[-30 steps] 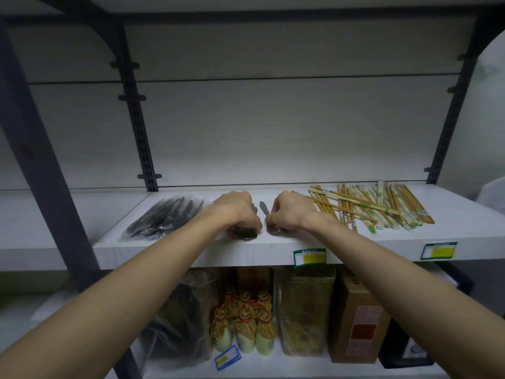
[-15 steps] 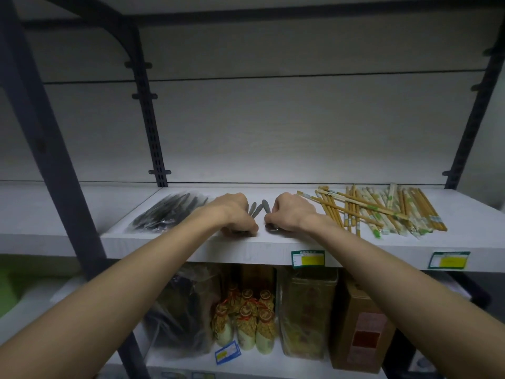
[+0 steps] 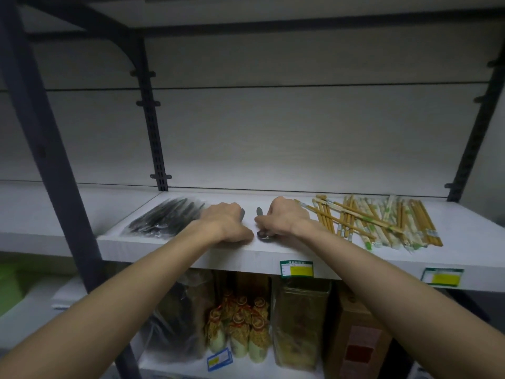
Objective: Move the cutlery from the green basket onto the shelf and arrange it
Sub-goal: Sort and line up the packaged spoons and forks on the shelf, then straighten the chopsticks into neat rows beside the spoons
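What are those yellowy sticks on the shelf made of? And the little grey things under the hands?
The sticks look like wood or bamboo: a matt tan colour, plain and straight, some in thin wrappers with green print. The grey pieces between the left hand and right hand are probably metal spoons: dull silver with a faint shine. They are mostly hidden, so I am not sure.

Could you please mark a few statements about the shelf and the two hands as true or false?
1. Both hands rest near the front edge of the white shelf. True.
2. The wooden chopsticks lie left of the left hand. False: they lie right of the right hand.
3. A bag of dark cutlery lies left of the left hand. True.
4. The right hand is lifted high above the shelf. False: it is down on it, over a metal spoon.
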### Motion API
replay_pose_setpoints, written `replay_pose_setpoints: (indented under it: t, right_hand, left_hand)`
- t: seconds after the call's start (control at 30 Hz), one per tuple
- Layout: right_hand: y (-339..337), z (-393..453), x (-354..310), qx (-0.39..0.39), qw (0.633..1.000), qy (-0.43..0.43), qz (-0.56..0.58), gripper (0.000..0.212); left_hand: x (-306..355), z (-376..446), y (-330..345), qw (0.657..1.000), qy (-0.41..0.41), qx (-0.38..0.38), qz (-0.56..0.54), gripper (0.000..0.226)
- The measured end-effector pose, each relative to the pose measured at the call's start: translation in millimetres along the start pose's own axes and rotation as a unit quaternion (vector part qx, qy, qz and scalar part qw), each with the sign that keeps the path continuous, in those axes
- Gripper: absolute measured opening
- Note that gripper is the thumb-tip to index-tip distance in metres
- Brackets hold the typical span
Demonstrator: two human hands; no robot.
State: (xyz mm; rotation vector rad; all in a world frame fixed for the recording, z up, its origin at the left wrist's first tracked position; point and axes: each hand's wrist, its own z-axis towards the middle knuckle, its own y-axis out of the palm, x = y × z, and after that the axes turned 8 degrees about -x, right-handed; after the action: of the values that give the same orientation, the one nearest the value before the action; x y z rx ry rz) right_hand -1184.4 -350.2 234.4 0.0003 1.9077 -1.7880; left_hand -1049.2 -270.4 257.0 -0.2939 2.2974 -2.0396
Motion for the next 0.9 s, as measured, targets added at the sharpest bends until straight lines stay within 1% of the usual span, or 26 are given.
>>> replay_pose_setpoints:
  t: [0.03, 0.1, 0.13, 0.23, 0.3, 0.37, 0.4, 0.5, 0.53, 0.67, 0.73, 0.8, 0.9]
  right_hand:
    - [-4, -2, 3, 0.02, 1.0, -0.004, -0.002, 0.037]
    - [-16, -9, 16, 0.067, 0.997, -0.008, -0.022, 0.033]
    - [-23, -13, 26, 0.093, 0.995, -0.005, -0.042, 0.029]
    - [-46, -22, 62, 0.153, 0.982, 0.004, -0.11, 0.031]
    - [-62, -24, 88, 0.149, 0.977, 0.018, -0.15, 0.036]
    - [-74, -23, 111, 0.122, 0.975, 0.054, -0.176, 0.042]
    - [-78, -23, 121, 0.107, 0.976, 0.07, -0.179, 0.041]
    - [-81, -27, 142, 0.07, 0.982, 0.086, -0.152, 0.021]
    - [-80, -28, 146, 0.065, 0.983, 0.086, -0.145, 0.016]
    - [-74, -27, 157, 0.086, 0.984, 0.073, -0.137, 0.012]
    - [-71, -23, 160, 0.089, 0.987, 0.07, -0.118, 0.01]
    - [-70, -19, 163, 0.106, 0.987, 0.067, -0.102, 0.011]
    - [-65, -16, 167, 0.144, 0.983, 0.06, -0.092, 0.024]
  left_hand:
    - [1, -1, -4, 1.0, -0.003, -0.015, 0.002, 0.037]
    - [4, -2, -16, 1.0, -0.009, -0.023, 0.015, 0.039]
    - [6, -1, -21, 0.999, -0.009, -0.015, 0.028, 0.036]
    - [20, 5, -38, 0.998, 0.003, 0.014, 0.066, 0.031]
    - [38, 12, -46, 0.998, 0.028, 0.033, 0.051, 0.034]
    - [65, 22, -49, 0.997, 0.063, 0.041, 0.023, 0.035]
    - [80, 28, -47, 0.996, 0.08, 0.038, 0.005, 0.037]
    - [120, 47, -32, 0.992, 0.112, 0.004, -0.056, 0.043]
    - [131, 53, -26, 0.99, 0.117, -0.008, -0.073, 0.041]
    - [157, 76, 2, 0.986, 0.118, -0.028, -0.117, 0.026]
    - [165, 84, 12, 0.983, 0.122, -0.009, -0.134, 0.022]
    - [174, 89, 23, 0.979, 0.12, 0.031, -0.161, 0.02]
    - [182, 91, 40, 0.971, 0.109, 0.083, -0.198, 0.021]
